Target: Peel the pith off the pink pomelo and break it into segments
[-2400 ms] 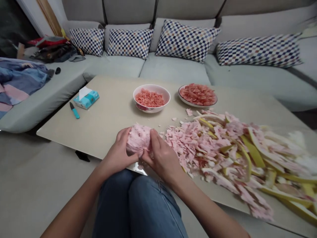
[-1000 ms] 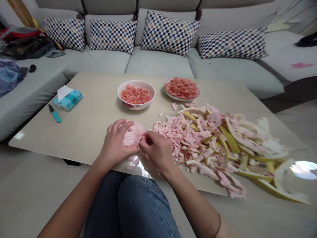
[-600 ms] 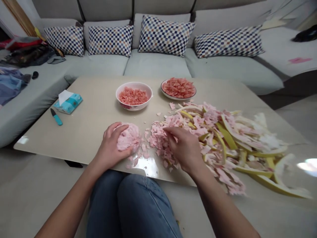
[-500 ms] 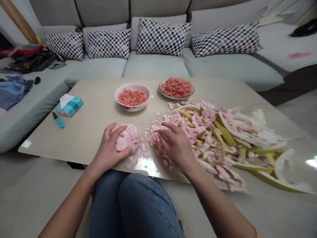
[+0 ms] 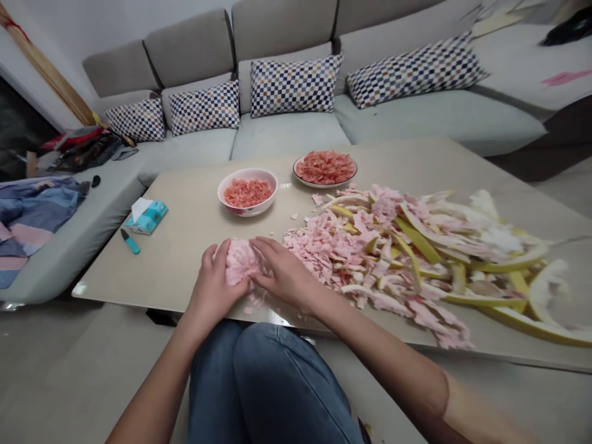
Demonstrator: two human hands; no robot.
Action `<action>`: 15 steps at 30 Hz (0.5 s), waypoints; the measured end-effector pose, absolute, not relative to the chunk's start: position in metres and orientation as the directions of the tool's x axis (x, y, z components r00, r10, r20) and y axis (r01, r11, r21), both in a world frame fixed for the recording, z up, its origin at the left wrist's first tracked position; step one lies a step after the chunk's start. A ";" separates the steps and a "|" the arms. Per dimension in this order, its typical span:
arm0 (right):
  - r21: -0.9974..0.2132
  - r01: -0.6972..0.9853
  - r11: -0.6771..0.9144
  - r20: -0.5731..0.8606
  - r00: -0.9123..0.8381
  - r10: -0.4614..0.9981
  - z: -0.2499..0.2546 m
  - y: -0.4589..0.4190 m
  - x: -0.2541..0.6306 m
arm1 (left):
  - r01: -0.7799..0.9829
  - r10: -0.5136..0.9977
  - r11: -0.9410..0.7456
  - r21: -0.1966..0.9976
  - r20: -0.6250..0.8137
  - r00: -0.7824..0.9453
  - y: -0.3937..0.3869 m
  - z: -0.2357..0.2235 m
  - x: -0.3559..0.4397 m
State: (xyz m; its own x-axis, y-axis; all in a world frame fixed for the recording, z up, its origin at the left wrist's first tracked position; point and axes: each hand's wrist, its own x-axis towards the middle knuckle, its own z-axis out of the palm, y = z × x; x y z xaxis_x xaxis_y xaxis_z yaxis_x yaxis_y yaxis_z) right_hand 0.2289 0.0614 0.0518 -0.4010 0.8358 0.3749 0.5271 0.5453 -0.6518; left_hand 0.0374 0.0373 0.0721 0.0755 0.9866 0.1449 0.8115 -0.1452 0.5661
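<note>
A peeled pomelo [image 5: 238, 259], pale pink and round, rests on the table near its front edge. Around its left side curl the fingers of my left hand [image 5: 213, 287], thumb along the near face. My right hand [image 5: 284, 274] touches the fruit from the right, its thumb close to the left thumb and its fingers over the top. The right fingertips are partly hidden against the fruit. Right of my hands spreads a heap of pink pith scraps [image 5: 314, 250] and yellow-green pomelo rind strips [image 5: 419, 240].
Behind the fruit stand a white bowl [image 5: 248, 209] of pink pulp and a dark-rimmed plate [image 5: 319, 184] piled with more. A tissue pack [image 5: 147, 217] and a turquoise-handled knife [image 5: 130, 241] lie at the table's left. A sofa [image 5: 287, 132] with checkered cushions is beyond.
My right hand has moved left from the pith heap onto the pomelo. My left hand has stayed around the fruit. The view has tilted and shifted somewhat.
</note>
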 end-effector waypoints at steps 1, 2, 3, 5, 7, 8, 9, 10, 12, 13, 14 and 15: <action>-0.664 0.503 0.553 0.347 -0.447 0.824 0.051 0.067 0.224 | 0.812 0.982 -0.175 0.557 0.155 0.105 0.040 0.071 0.036; -0.676 0.477 0.562 0.325 -0.491 0.808 0.050 0.072 0.220 | 0.810 0.977 -0.208 0.548 0.163 0.140 0.043 0.071 0.034; -0.684 0.451 0.573 0.308 -0.533 0.788 0.050 0.077 0.217 | 0.807 0.969 -0.243 0.538 0.171 0.178 0.047 0.070 0.031; -0.675 0.417 0.608 0.295 -0.603 0.741 0.053 0.085 0.210 | 0.789 0.956 -0.295 0.540 0.162 0.246 0.053 0.069 0.021; -0.643 0.428 0.635 0.282 -0.639 0.715 0.058 0.088 0.204 | 0.761 0.945 -0.322 0.563 0.139 0.297 0.057 0.068 0.012; -0.629 0.445 0.638 0.270 -0.645 0.715 0.062 0.088 0.201 | 0.749 0.940 -0.330 0.575 0.130 0.314 0.058 0.068 0.007; -0.618 0.463 0.636 0.254 -0.647 0.718 0.065 0.088 0.198 | 0.739 0.937 -0.336 0.584 0.126 0.326 0.059 0.068 0.004; -0.609 0.481 0.631 0.242 -0.645 0.725 0.067 0.088 0.195 | 0.732 0.934 -0.342 0.589 0.126 0.335 0.059 0.068 0.001; -0.593 0.514 0.619 0.236 -0.624 0.745 0.069 0.086 0.193 | 0.725 0.928 -0.355 0.590 0.131 0.348 0.058 0.067 -0.001; -0.589 0.525 0.614 0.244 -0.609 0.755 0.069 0.086 0.192 | 0.723 0.926 -0.361 0.590 0.134 0.353 0.057 0.066 -0.001; -0.587 0.531 0.611 0.253 -0.596 0.762 0.069 0.086 0.193 | 0.721 0.924 -0.365 0.589 0.136 0.357 0.057 0.066 0.000; -0.586 0.537 0.607 0.260 -0.585 0.768 0.069 0.086 0.194 | 0.720 0.923 -0.367 0.590 0.137 0.359 0.056 0.066 0.001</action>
State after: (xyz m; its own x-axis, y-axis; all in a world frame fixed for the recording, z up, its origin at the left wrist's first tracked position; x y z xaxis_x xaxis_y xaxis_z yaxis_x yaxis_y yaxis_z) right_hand 0.1939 0.0860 0.0689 -0.5853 0.7680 0.2599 0.5368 0.6073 -0.5857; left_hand 0.0011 0.0561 0.0658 0.3586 0.9234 0.1367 0.7197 -0.3667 0.5896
